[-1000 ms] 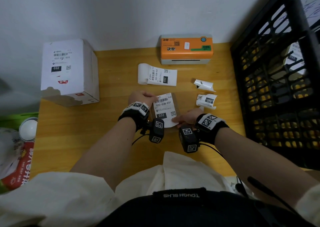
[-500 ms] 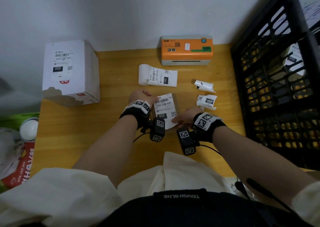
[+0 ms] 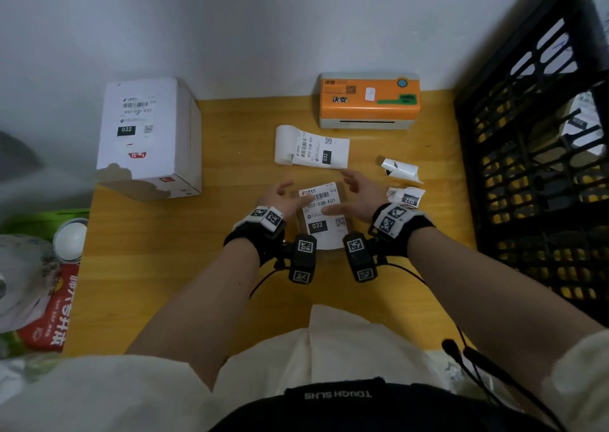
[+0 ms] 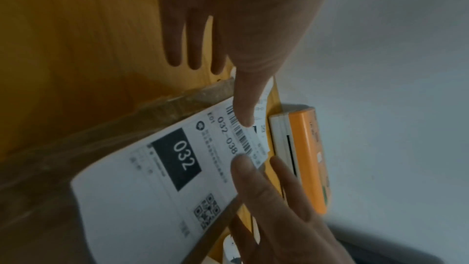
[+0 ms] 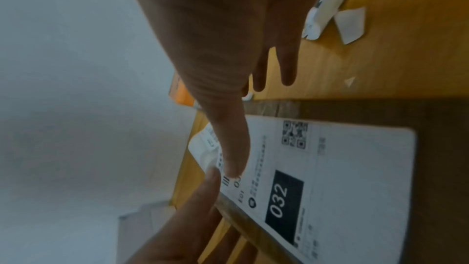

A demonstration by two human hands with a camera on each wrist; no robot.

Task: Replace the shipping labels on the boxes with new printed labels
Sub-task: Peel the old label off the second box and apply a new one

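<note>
A small flat brown box (image 3: 346,197) lies on the yellow table in front of me, with a white "032" label (image 3: 321,220) on its top. My left hand (image 3: 282,197) is at the box's left side and my right hand (image 3: 355,196) at its right, both with straight fingers. Each thumb presses on the label near the barcode: the left thumb (image 4: 245,107) and the right thumb (image 5: 234,156). The label (image 4: 157,178) lies flat on the box (image 4: 142,115), and its far end reaches past the box edge. Neither hand grips anything.
A white box (image 3: 148,134) with a label stands at the back left. An orange label printer (image 3: 369,101) sits against the wall, a curled printed label strip (image 3: 313,149) before it. Two crumpled old labels (image 3: 400,169) lie right. A black crate (image 3: 534,167) borders the right side, bags (image 3: 33,283) the left.
My left hand has let go of the box's left edge and opened. My right hand has moved from the label's lower right up to its middle. Both thumbs now press the label.
</note>
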